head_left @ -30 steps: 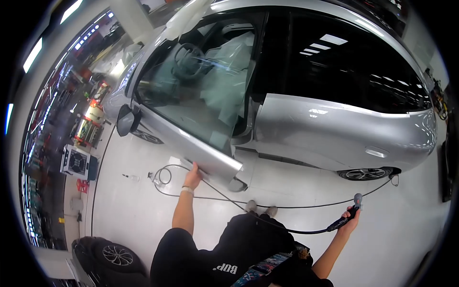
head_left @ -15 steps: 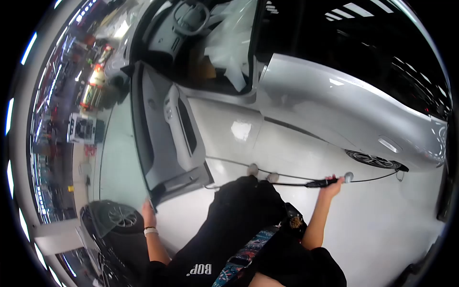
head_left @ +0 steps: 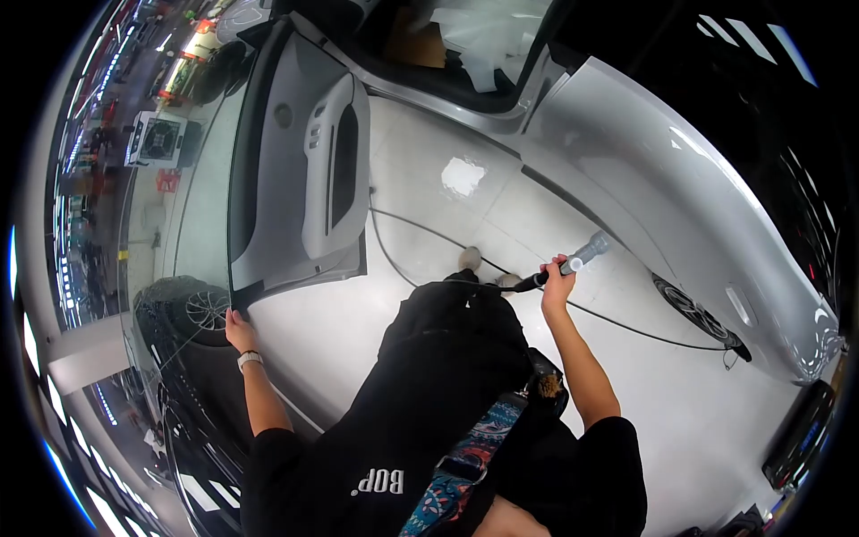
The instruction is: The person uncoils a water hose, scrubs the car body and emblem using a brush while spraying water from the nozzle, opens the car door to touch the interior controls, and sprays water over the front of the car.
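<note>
My right hand (head_left: 559,285) is wrapped around a black-handled wand (head_left: 586,252) with a grey, partly see-through nozzle, attached to a thin black hose (head_left: 644,334). The nozzle points up and right, in front of the silver car's side (head_left: 608,152). On the left, my left hand (head_left: 240,331) grips the outer edge of the open car door (head_left: 309,179), near its lower corner in this view. The door's grey inner panel with its armrest faces me. Some of the left fingers are hidden behind the edge.
The hose runs over the pale floor (head_left: 662,421) past my shoes (head_left: 470,258) to near the rear wheel (head_left: 693,309). A dark car (head_left: 192,376) stands at the left. Clear plastic sheeting (head_left: 488,36) lies inside the silver car.
My view has shifted toward the door and floor. My right hand has drawn inward and tilted the nozzle upward. My left hand stays on the door edge, which has swung slightly.
</note>
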